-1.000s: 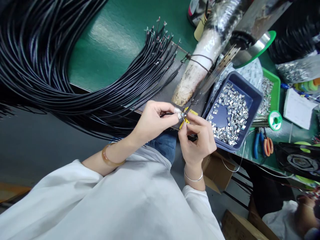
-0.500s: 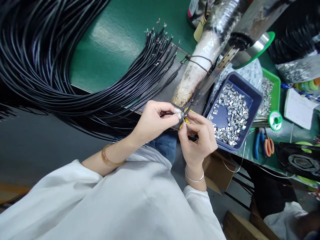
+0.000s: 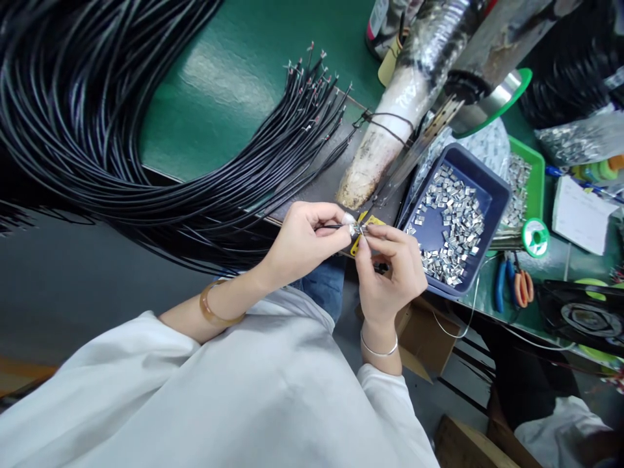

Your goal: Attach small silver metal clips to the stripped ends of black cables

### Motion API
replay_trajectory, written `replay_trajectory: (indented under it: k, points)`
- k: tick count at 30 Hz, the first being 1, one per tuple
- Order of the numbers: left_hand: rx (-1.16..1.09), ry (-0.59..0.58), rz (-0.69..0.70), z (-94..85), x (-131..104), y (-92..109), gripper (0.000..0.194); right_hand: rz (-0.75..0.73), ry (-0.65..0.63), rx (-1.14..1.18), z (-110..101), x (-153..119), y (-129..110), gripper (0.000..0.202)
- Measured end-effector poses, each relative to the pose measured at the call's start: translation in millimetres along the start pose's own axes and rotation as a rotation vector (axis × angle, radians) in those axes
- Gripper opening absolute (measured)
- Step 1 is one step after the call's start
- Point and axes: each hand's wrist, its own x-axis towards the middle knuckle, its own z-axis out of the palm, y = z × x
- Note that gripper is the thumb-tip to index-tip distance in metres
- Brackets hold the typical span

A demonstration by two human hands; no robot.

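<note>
My left hand [image 3: 312, 237] pinches a black cable [image 3: 327, 227] close to its end, thumb and forefinger pressed together. Facing it, my right hand [image 3: 392, 266] has its fingertips closed at a small silvery piece [image 3: 359, 228] at the cable's end; the fingers partly cover it. Just beneath the fingertips lies a yellow object [image 3: 374, 221] on the dark work surface. A large bundle of black cables [image 3: 219, 188] sweeps in from the left, with stripped ends beyond my left hand. To the right stands a dark blue tray [image 3: 497, 195] holding small metal pieces.
A white wrapped tube [image 3: 380, 136] slants over the bench. Farther right are a green tray [image 3: 539, 169], a solder spool [image 3: 535, 237], blue-handled pliers [image 3: 500, 286], orange-handled pliers [image 3: 524, 287], a paper pad [image 3: 582, 214] and a black fan [image 3: 585, 315]. Part of another person shows at lower right.
My right fingertips have shifted slightly right and their grip on the small piece has changed a little. My left hand still pinches the cable, and the view has shifted slightly.
</note>
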Motion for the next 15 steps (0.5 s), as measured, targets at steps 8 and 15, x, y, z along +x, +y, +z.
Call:
replay_trajectory:
  k: [8,15]
  points:
    - [0.046,0.014,0.104,0.1,-1.9,3.5,0.008,0.008,0.012,0.020,-1.3,0.6,-3.2,0.016]
    - [-0.041,-0.027,-0.058,-4.3,3.2,3.8,0.009,-0.068,-0.003,-0.018,-0.3,-2.7,1.6,0.013]
